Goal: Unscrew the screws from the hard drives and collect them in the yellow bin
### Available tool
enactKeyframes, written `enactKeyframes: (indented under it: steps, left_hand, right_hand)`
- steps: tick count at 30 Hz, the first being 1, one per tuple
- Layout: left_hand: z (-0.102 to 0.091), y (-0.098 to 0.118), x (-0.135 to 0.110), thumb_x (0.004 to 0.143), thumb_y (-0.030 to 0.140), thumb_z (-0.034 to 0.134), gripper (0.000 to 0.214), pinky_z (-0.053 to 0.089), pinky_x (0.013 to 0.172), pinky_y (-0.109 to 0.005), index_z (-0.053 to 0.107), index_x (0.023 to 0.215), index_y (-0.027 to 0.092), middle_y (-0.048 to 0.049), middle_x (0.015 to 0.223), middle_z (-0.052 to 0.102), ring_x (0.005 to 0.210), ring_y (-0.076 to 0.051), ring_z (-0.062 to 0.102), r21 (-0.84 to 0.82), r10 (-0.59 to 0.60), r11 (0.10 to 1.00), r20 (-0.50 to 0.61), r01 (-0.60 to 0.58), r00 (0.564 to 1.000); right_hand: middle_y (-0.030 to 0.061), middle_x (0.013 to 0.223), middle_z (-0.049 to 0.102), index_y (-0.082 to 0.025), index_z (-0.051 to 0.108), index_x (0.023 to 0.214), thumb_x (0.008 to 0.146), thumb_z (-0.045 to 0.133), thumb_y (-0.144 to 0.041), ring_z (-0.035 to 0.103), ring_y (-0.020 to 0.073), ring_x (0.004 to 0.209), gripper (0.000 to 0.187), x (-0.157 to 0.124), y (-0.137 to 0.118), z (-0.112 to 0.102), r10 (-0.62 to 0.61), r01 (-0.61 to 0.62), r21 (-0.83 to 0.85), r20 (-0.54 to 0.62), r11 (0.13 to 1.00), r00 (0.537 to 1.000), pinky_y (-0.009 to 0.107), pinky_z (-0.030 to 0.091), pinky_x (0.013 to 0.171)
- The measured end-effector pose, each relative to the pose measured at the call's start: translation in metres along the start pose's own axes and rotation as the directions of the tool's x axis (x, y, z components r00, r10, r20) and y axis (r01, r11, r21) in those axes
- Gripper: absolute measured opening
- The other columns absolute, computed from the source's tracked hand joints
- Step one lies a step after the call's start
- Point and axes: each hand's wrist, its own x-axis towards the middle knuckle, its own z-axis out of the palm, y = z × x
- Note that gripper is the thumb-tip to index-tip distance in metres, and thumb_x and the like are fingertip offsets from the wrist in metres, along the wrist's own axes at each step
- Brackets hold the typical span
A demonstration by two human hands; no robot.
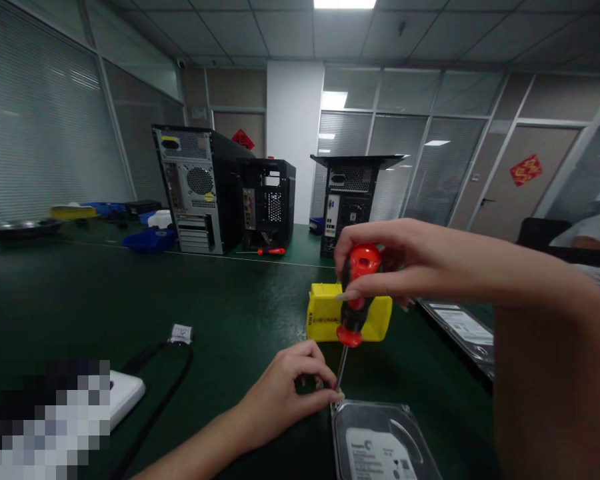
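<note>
My right hand (pixel 380 267) grips the red and black handle of a screwdriver (pixel 354 310), which is held nearly upright. Its shaft runs down to the upper left corner of a hard drive (pixel 380 443) lying label up on the table. At that corner my left hand (pixel 300 380) pinches with thumb and forefinger around the lower shaft. Whether a screw is between those fingertips is too small to tell. Just behind the screwdriver stands a yellow plastic bin (pixel 325 320).
Another hard drive (pixel 463 327) lies to the right, partly behind my right arm. Computer cases (pixel 225 193) stand at the back, with a second screwdriver (pixel 271 252) and a blue bin (pixel 150 240) nearby. A white device with a black strap (pixel 167 393) is at left. A person (pixel 590 233) sits far right.
</note>
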Motion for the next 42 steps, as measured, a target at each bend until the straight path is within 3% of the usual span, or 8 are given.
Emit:
enactKeyframes:
  steps: [6,11,16,22,28,32,36,42]
  left_hand:
    - [0.001,0.003,-0.001,0.078,0.018,0.071,0.005,0.04,0.067,-0.023,0.071,0.077,0.014,-0.0011,0.081,0.054,0.077,-0.014,0.054,0.015,-0.01,1.0,0.004,0.01,1.0]
    - [0.0,0.003,-0.001,0.079,0.019,0.07,0.005,0.041,0.068,-0.023,0.071,0.078,0.014,-0.0015,0.083,0.056,0.078,-0.014,0.055,0.009,0.013,1.0,0.021,-0.013,1.0]
    - [-0.001,0.002,-0.003,0.079,0.019,0.069,0.006,0.044,0.074,-0.025,0.072,0.082,0.015,-0.0035,0.086,0.06,0.082,-0.016,0.058,-0.01,0.04,0.999,0.009,-0.04,0.999]
    - [0.002,0.005,-0.001,0.074,0.022,0.076,0.009,0.046,0.076,-0.026,0.073,0.081,0.016,-0.0038,0.084,0.069,0.081,-0.017,0.063,-0.091,0.065,0.993,-0.062,-0.071,0.996]
    - [0.011,0.01,0.0,0.073,0.024,0.076,0.009,0.043,0.063,-0.023,0.072,0.074,0.015,-0.0017,0.075,0.074,0.071,-0.016,0.065,-0.044,-0.085,0.996,-0.127,0.08,0.988]
    - [0.012,0.008,-0.001,0.073,0.024,0.075,0.01,0.041,0.056,-0.021,0.074,0.073,0.015,-0.0024,0.074,0.074,0.064,-0.014,0.063,-0.072,-0.14,0.989,-0.126,0.132,0.982]
    - [0.011,0.006,-0.003,0.075,0.023,0.074,0.009,0.042,0.055,-0.02,0.075,0.076,0.015,-0.0026,0.076,0.075,0.063,-0.013,0.063,-0.131,-0.142,0.983,-0.108,0.128,0.984]
    - [0.011,0.007,-0.003,0.076,0.022,0.072,0.008,0.044,0.058,-0.022,0.075,0.077,0.014,-0.0037,0.079,0.076,0.068,-0.016,0.066,-0.114,-0.12,0.987,-0.087,0.11,0.989]
  right_hand:
    - [0.002,0.111,0.058,-0.021,0.048,0.118,0.091,0.052,-0.036,0.057,0.0146,0.101,0.031,-0.006,0.011,-0.003,-0.098,0.053,0.262,0.162,0.964,0.982,0.024,0.048,0.08]
    - [0.0023,0.107,0.059,-0.021,0.049,0.116,0.093,0.049,-0.033,0.061,0.0121,0.09,0.026,-0.01,0.011,-0.004,-0.117,0.024,0.393,0.216,0.919,0.969,0.021,0.051,0.07]
    - [-0.0018,0.083,0.062,-0.018,0.061,0.086,0.083,0.062,-0.036,0.059,0.01,0.074,0.019,-0.004,0.005,-0.001,-0.108,0.102,0.098,0.062,0.99,0.992,0.019,0.044,0.059]
    - [-0.003,0.065,0.055,-0.018,0.054,0.075,0.084,0.053,-0.05,0.049,0.0101,0.057,0.033,0.003,-0.005,0.009,0.041,-0.046,-0.103,-0.051,0.994,0.998,0.022,0.033,0.046]
    - [-0.0021,0.084,0.057,-0.022,0.053,0.094,0.094,0.039,-0.043,0.054,0.0109,0.072,0.025,-0.007,-0.009,0.006,0.043,-0.04,0.07,-0.033,0.997,0.999,0.022,0.043,0.06]
    - [0.0003,0.11,0.056,-0.022,0.049,0.113,0.095,0.044,-0.037,0.055,0.012,0.1,0.025,-0.014,0.001,-0.002,-0.118,0.086,0.264,0.105,0.961,0.988,0.02,0.047,0.082]
    - [0.0024,0.112,0.058,-0.023,0.05,0.121,0.093,0.05,-0.031,0.059,0.012,0.093,0.03,-0.013,0.013,-0.006,-0.193,0.103,0.406,0.187,0.908,0.963,0.02,0.052,0.077]
    - [0.0022,0.106,0.064,-0.019,0.06,0.108,0.085,0.062,-0.026,0.066,0.0128,0.089,0.024,-0.006,0.011,-0.004,-0.173,0.106,0.434,0.117,0.895,0.978,0.019,0.056,0.072]
